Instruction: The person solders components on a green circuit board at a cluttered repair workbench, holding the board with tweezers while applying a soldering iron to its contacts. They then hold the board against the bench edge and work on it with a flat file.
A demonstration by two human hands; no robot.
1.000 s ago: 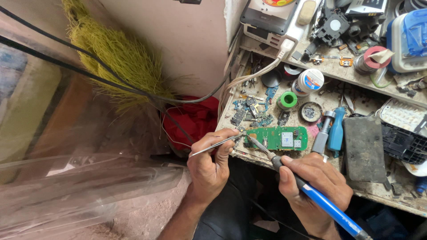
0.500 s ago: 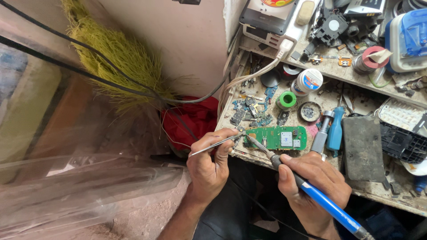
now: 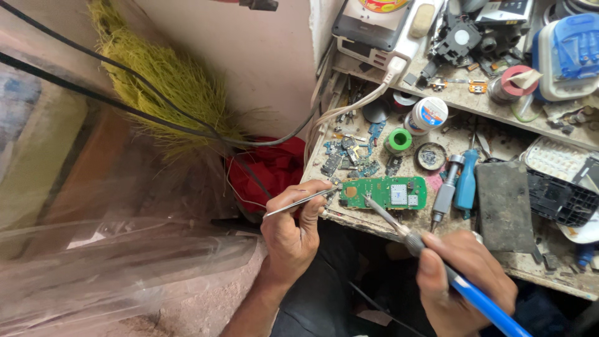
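A green circuit board (image 3: 387,192) lies near the front edge of a cluttered workbench (image 3: 493,262). My left hand (image 3: 292,232) pinches thin metal tweezers (image 3: 298,202) whose tips reach the board's left end. My right hand (image 3: 465,281) grips a blue-handled soldering iron (image 3: 437,262); its metal tip rests on the board close to the left side.
Blue and grey screwdrivers (image 3: 458,184), a green tape roll (image 3: 399,140), small tins and loose board scraps (image 3: 349,156) lie behind the board. A dark pad (image 3: 504,206) sits to the right. A white power strip (image 3: 399,37), red cloth (image 3: 274,171), yellow broom (image 3: 168,87) and plastic sheet (image 3: 112,262) are around.
The iron's tip has shifted slightly along the board's left part. Both hands stay in nearly the same place.
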